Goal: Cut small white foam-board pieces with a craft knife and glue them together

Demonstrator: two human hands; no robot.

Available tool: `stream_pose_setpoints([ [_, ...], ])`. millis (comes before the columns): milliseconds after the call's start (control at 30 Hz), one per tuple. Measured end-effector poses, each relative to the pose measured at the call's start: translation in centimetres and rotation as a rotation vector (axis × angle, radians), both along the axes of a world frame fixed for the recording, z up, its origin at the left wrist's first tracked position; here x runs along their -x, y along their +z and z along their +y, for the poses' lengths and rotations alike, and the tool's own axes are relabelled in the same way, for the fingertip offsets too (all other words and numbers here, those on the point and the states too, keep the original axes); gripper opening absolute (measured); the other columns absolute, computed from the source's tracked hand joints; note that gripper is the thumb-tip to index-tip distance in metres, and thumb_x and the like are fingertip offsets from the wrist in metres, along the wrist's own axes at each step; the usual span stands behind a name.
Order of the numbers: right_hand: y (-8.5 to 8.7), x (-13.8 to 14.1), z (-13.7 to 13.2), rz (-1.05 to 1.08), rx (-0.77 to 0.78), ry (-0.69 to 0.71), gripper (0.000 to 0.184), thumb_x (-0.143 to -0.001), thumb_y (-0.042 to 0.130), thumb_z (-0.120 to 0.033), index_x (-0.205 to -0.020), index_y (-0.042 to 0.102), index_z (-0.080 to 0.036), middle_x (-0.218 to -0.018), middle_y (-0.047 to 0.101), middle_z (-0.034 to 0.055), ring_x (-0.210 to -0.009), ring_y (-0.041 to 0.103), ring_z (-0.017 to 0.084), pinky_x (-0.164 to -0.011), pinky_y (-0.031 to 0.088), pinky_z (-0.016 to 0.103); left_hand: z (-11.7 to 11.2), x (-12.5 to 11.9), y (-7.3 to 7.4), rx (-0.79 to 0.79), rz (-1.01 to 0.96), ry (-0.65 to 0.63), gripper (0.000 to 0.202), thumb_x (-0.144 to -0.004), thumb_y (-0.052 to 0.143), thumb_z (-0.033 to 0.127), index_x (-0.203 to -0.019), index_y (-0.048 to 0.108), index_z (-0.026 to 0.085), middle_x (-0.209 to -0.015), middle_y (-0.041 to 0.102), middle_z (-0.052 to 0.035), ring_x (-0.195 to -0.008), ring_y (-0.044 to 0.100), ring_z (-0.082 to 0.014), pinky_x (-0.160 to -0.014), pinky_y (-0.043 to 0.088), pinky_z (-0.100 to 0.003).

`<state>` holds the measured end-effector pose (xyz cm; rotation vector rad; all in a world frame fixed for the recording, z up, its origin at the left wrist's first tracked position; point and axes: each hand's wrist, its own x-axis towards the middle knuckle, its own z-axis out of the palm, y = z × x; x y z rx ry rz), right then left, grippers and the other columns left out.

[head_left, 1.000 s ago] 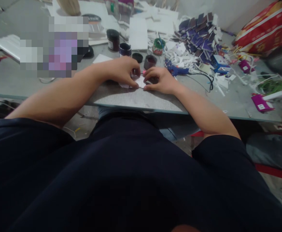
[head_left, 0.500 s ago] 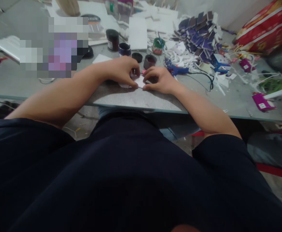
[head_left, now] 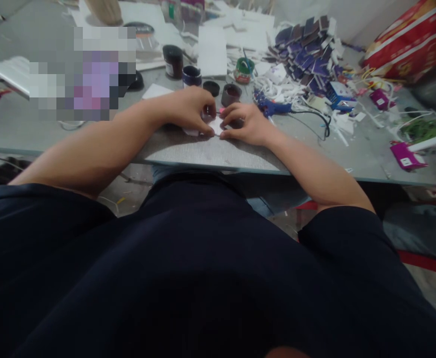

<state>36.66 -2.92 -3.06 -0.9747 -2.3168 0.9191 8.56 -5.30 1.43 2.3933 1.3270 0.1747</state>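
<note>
With left hand (head_left: 191,107) and right hand (head_left: 251,124), pinching a small flat white piece (head_left: 217,125) between them, low over the tabletop (head_left: 214,153) near its front edge. Could bend or skew under uneven pressure; could also get stained through a knock to the dark jar (head_left: 226,97) just beyond.

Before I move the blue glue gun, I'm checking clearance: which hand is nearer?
Right. The right hand is just left of the glue gun; the left hand is farther left.

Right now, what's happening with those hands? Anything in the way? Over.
Left hand and right hand at small white piece. Piece partly hidden. Dark cup close beyond right hand.
</note>
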Motion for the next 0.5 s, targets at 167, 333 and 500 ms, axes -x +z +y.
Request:
stream_pose_setpoints([
  [167, 0.1, 0.0, -0.1, 0.012, 0.017, -0.014, 0.042, -0.071, 0.126, -0.05, -0.093, 0.093, -0.038, -0.14, 0.089, 0.0117, -0.157, 0.074, 0.055, -0.115, 0.077, 0.075, 0.3, 0.1, -0.2, 0.029, -0.028, -0.005, 0.09, -0.073, 0.09, 0.074, -0.156, 0.092, 0.039, -0.131, 0.094, -0.0052, -0.146, 0.075, -0.0443, -0.132, 0.058, -0.065],
  [333, 0.0, -0.1, 0.3, -0.016, -0.029, 0.002, 0.046, -0.071, 0.127, -0.055, -0.097, 0.093, -0.038, -0.138, 0.091, 0.0131, -0.154, 0.076, 0.055, -0.122, 0.075, 0.077, 0.5, 0.2, -0.3, 0.009, -0.007, -0.005, 0.094, -0.073, 0.09, 0.072, -0.159, 0.092, 0.035, -0.134, 0.094, -0.0072, -0.14, 0.076, -0.043, -0.129, 0.06, -0.063],
  [500, -0.9, -0.5, 1.1, -0.021, -0.11, 0.047, 0.041, -0.081, 0.122, -0.053, -0.103, 0.094, -0.034, -0.139, 0.09, 0.0148, -0.153, 0.079, 0.056, -0.128, 0.073, 0.079, 0.0, 0.0, -0.1, -0.015, 0.034, 0.005, 0.096, -0.076, 0.087, 0.075, -0.16, 0.091, 0.028, -0.142, 0.093, -0.0108, -0.135, 0.077, -0.0407, -0.123, 0.063, -0.06],
])
